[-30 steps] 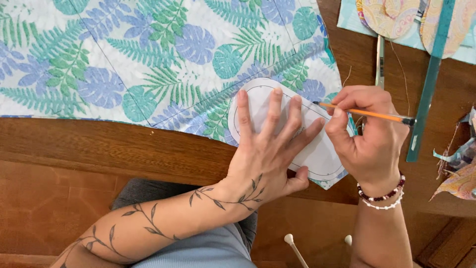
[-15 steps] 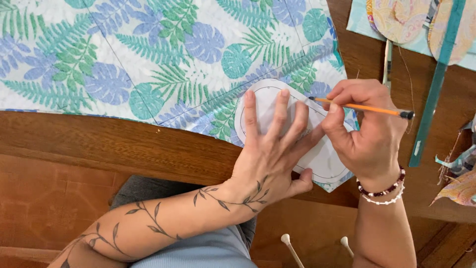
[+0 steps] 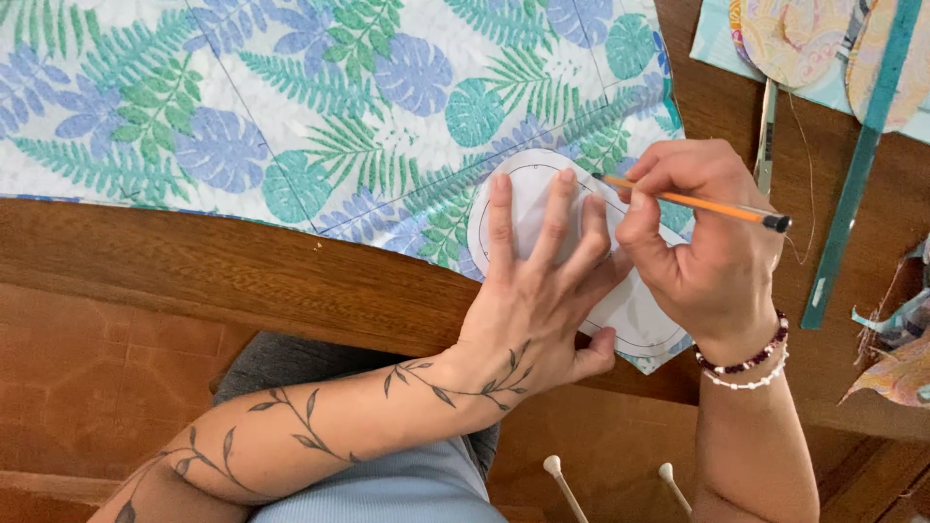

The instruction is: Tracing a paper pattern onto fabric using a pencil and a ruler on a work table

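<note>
My left hand (image 3: 539, 291) lies flat, fingers spread, on a white oval paper template (image 3: 635, 315) that rests on a leaf-print fabric (image 3: 320, 107) in blue and green. My right hand (image 3: 699, 242) grips an orange pencil (image 3: 707, 205) with a black end; its tip meets the template's upper edge near my left fingertips. The fabric covers the far part of a brown wooden table (image 3: 242, 281), and the template sits at the fabric's near right corner.
A teal ruler (image 3: 857, 160) lies slanted at the right. Beside it is a thin metal tool (image 3: 766, 136). Patterned oval paper pieces (image 3: 799, 39) sit at the top right, fabric scraps (image 3: 901, 363) at the right edge. Two pale stick ends (image 3: 562, 479) show below.
The pencil tip has moved left along the template's upper edge, toward my left fingertips. My left hand stays pressed on the template.
</note>
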